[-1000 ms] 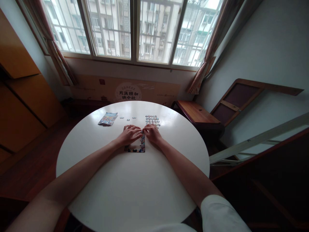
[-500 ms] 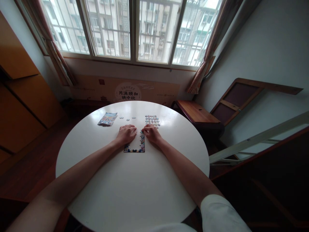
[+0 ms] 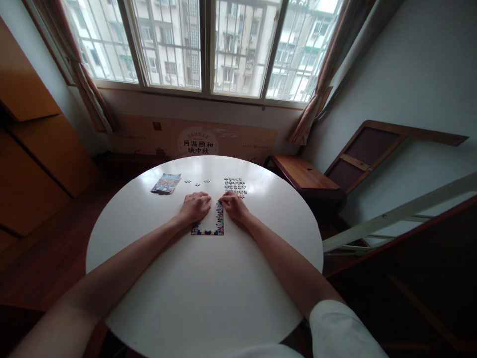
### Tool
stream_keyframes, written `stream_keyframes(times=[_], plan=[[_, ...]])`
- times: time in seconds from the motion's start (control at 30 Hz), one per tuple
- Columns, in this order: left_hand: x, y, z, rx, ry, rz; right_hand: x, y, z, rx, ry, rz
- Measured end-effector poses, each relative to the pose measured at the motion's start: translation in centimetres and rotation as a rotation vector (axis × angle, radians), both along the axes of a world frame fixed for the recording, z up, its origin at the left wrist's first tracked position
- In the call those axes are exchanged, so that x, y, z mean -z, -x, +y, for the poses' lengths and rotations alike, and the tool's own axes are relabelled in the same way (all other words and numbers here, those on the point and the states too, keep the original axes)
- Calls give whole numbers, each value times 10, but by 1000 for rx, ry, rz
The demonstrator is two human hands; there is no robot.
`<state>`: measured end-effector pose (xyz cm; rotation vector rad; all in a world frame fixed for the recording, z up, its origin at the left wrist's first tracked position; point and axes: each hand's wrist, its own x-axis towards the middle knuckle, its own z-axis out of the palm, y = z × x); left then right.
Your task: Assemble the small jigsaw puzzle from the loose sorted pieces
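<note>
A partly assembled jigsaw puzzle frame (image 3: 220, 217) lies flat on the white table, with its bottom and right borders showing. My right hand (image 3: 234, 205) is closed in a pinch at the top of the right border, on a small puzzle piece mostly covered by the fingertips. My left hand (image 3: 196, 206) rests with curled fingers over the frame's left side. It hides that border, and whatever lies under its fingers is out of sight. Just beyond my right hand, several loose puzzle pieces (image 3: 234, 185) are laid out in rows.
Three separate puzzle pieces (image 3: 197, 185) lie beyond my left hand. A colourful printed packet (image 3: 166, 183) is at the far left of the round white table (image 3: 208, 288). A wooden bench (image 3: 303, 171) stands past the table's right edge, below the window.
My right fingertips have shifted very slightly at the top of the right border. My left hand and the loose pieces look the same.
</note>
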<state>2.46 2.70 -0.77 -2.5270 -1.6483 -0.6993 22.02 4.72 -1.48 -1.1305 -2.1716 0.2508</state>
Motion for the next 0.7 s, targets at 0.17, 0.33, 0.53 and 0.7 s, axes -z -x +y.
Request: stream_keyframes(times=[0.17,0.33,0.53,0.7], plan=[[-1,-1,-1,-5,4,5,-3,0,-3,14,17,13],[-3,-1,-2,-7,18,9,-7,0,-5,36,38,-24],[-1,-2,-1,7,5,-4,-12,2,-9,118,62,-97],[-5,6,6,-32,-98,-168,-16,4,-12,242,82,-212]])
